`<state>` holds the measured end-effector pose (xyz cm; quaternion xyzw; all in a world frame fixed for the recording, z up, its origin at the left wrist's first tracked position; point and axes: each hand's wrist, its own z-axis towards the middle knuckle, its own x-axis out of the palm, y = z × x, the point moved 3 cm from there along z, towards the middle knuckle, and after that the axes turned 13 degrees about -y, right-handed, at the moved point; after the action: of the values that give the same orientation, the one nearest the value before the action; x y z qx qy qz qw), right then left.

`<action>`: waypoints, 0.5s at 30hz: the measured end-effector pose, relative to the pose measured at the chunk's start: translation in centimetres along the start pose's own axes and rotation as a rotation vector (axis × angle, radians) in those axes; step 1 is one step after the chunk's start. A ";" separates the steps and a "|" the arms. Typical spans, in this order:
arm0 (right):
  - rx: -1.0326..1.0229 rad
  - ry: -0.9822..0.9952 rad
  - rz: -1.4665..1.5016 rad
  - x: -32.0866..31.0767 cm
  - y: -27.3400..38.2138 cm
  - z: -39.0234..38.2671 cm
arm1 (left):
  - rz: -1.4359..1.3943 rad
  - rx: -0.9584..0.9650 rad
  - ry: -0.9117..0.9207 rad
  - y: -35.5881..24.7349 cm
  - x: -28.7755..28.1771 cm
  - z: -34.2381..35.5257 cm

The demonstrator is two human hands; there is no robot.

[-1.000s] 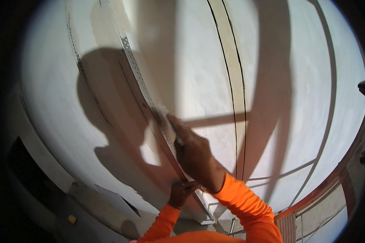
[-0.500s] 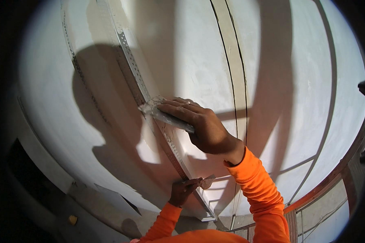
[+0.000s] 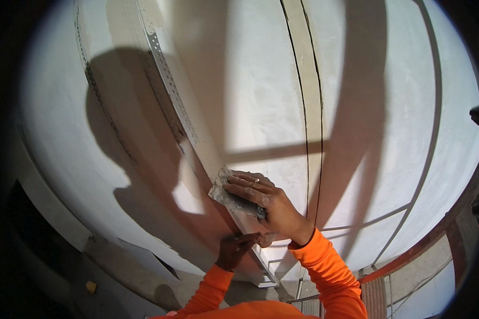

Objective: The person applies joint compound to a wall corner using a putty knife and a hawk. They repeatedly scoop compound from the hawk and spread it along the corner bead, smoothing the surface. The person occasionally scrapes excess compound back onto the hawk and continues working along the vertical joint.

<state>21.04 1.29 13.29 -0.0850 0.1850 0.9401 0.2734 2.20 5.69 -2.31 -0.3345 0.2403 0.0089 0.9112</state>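
Observation:
My right hand (image 3: 275,204) is closed round a putty knife (image 3: 234,201), its fingers stretched along the blade. Pale, wet-looking compound covers the blade's front, which lies against a corner of the wall. Along that corner runs a perforated metal corner bead (image 3: 167,80), bare at the top, with smooth compound beside it nearer the knife. Lower down, my left hand (image 3: 233,252) is closed in a pinch beside the corner's foot. From its fingertips sticks out a small flat piece (image 3: 266,240), in shadow and too unclear to name.
A beige strip with dark edges (image 3: 313,114) runs down the white wall (image 3: 263,95) on the right. Further left, a perforated strip (image 3: 96,87) crosses the wall. A reddish rail (image 3: 394,270) curves at lower right. A small yellow object (image 3: 91,287) lies on the floor at lower left.
My right hand has drawn the putty knife down along the corner, closer to my left hand. Smooth compound now covers the bead where the knife passed. The left hand has barely moved.

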 end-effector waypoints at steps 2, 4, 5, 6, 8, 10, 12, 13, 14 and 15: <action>0.025 0.000 0.039 0.1 -0.1 -1.2 | 0.158 0.141 0.013 0.3 0.3 -0.1; 0.059 -0.012 0.035 0.1 0.3 -2.5 | 0.196 0.217 -0.044 1.2 0.0 -0.7; 0.173 0.068 -0.047 -0.1 0.6 -3.5 | 0.034 -0.039 -0.056 2.5 -0.2 -1.2; 0.328 0.117 -0.042 0.0 0.4 -4.1 | -0.066 -0.134 -0.058 3.7 -0.3 -1.3; 0.284 -0.005 0.011 -1.1 1.9 -5.1 | 0.002 -0.199 -0.064 5.7 -1.4 -2.1; 0.254 -0.259 0.156 -3.3 3.7 -6.4 | -0.007 -0.070 -0.075 7.2 -2.3 -2.4; 0.369 -0.349 0.175 -4.9 4.6 -7.5 | 0.030 -0.062 -0.077 8.6 -3.2 -2.2; 0.366 -0.465 0.242 -5.9 4.8 -7.8 | 0.177 -0.073 -0.080 9.5 -3.4 -0.8; 0.390 -0.569 0.241 -6.3 5.4 -8.3 | 0.155 -0.066 -0.092 9.8 -3.5 0.2; 0.498 -0.574 0.319 -6.5 5.6 -9.2 | 0.156 -0.067 -0.139 9.7 -3.2 0.6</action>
<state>23.98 -9.86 8.28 0.2791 0.3338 0.8828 0.1768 -2.09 14.05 -6.33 -0.3437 0.2014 0.1111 0.9105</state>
